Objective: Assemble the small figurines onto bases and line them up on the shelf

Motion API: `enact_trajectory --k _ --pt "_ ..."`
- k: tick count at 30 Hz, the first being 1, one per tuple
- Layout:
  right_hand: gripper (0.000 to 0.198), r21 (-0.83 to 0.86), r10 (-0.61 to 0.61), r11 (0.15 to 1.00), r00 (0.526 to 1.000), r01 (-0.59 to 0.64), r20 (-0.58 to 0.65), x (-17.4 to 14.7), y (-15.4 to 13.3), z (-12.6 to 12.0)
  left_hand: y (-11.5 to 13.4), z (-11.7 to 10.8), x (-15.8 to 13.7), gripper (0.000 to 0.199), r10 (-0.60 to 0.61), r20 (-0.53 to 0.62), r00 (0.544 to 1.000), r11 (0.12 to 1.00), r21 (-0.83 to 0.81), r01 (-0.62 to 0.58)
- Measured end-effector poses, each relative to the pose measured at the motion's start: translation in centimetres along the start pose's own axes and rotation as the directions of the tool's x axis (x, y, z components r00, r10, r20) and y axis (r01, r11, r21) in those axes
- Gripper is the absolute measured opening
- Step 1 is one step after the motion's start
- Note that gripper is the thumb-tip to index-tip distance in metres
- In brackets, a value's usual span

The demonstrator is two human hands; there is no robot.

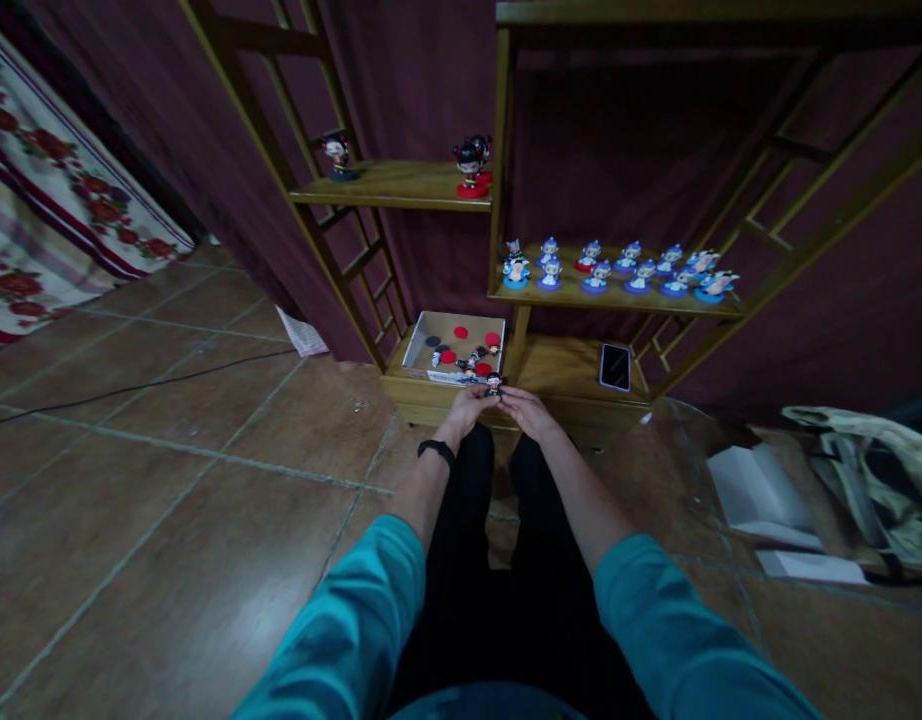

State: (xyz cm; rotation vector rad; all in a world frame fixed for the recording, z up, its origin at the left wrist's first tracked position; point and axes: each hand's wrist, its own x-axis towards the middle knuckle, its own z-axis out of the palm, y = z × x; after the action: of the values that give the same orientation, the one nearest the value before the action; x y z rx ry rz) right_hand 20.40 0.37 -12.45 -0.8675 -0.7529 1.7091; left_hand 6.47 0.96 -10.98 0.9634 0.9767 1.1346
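Observation:
Between my left hand point(471, 404) and my right hand point(522, 408) is a small figurine point(494, 382) with black hair and a dark base. Fingertips of both hands close on its lower part, and it stands upright. Just beyond it sits a shallow open cardboard box point(408, 352) with white edges. Inside the box lie red discs point(461, 332), dark discs point(432, 342) and several loose figurines point(476, 356). A black band circles my left wrist.
Wooden shelving point(401, 186) stands ahead. Its upper left shelf bears a dark-based figurine point(338, 156) and red-based figurines point(470, 166); the right shelf bears several blue-based figurines point(596, 276). A phone or tablet point(615, 367) lies lower right. White boxes point(761, 490) and a bag point(881, 480) rest on the floor.

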Motion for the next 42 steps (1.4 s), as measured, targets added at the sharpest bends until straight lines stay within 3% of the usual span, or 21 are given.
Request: enact_trajectory --k 30,42 --pt "0.029 0.013 -0.001 1.0 0.999 0.001 -0.035 0.35 0.43 -0.5 -0.38 -0.41 0.15 0.033 0.052 -0.012 0.999 0.995 0.082 -0.051" --pt "0.029 -0.009 0.003 1.0 1.0 -0.003 0.004 0.45 0.67 -0.65 -0.33 -0.42 0.18 0.036 0.045 -0.003 0.999 0.999 0.003 -0.045"
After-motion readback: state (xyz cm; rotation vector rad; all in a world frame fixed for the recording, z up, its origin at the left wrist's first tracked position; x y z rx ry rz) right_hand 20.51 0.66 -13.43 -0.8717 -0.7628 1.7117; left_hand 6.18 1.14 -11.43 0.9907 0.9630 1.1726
